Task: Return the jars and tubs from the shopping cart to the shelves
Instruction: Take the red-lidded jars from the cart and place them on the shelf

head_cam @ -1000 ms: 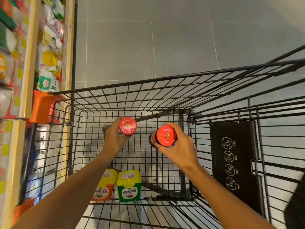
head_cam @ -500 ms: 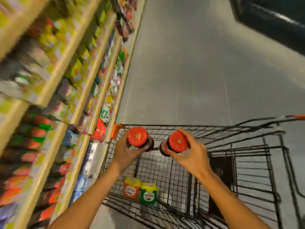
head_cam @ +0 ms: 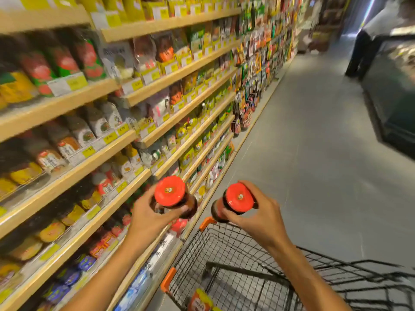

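Two jars held above the shopping cart (head_cam: 224, 250), next to the shelves (head_cam: 74, 176).

The left hand (head_cam: 148, 217) is closed around a dark jar with a red lid (head_cam: 170, 191), above the cart's front left corner. The right hand (head_cam: 258, 217) grips a second red-lidded jar (head_cam: 239, 197), tilted, over the cart's front edge. One orange tub (head_cam: 199, 300) lies at the bottom of the cart.

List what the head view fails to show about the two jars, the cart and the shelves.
- Left jar label: covered by the left hand.
- Right jar label: faces away, behind the right hand.
- Shopping cart contents: cut off by the bottom edge; one tub partly shows.
- Shelf price tags: blurred, unreadable.
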Action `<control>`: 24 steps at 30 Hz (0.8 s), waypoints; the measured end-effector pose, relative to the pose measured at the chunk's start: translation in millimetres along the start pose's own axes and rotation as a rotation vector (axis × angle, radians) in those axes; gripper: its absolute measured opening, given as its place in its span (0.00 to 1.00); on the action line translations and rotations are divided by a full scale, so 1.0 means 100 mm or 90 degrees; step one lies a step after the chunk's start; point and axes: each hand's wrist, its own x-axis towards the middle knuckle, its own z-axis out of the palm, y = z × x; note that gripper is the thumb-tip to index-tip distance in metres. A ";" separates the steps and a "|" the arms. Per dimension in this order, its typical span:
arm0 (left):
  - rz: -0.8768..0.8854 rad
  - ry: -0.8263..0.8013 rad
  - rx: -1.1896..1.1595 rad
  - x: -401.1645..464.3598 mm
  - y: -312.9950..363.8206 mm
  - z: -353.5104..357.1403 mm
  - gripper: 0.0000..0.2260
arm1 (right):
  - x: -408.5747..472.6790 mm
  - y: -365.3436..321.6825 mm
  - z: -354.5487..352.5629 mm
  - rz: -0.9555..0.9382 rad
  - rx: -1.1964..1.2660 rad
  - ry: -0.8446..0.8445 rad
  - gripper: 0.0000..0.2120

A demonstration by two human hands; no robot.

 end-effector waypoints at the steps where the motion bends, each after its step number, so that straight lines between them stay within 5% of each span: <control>1: 0.006 0.022 -0.004 -0.08 0.06 -0.17 0.29 | 0.00 -0.12 0.05 -0.017 0.002 -0.007 0.39; 14: 0.049 0.317 0.047 -1.64 0.54 -2.47 0.31 | -0.50 -2.20 1.28 -0.264 0.108 -0.145 0.35; 24: 0.018 0.545 0.186 -3.02 0.91 -3.46 0.27 | -1.18 -3.40 2.11 -0.429 0.231 -0.297 0.35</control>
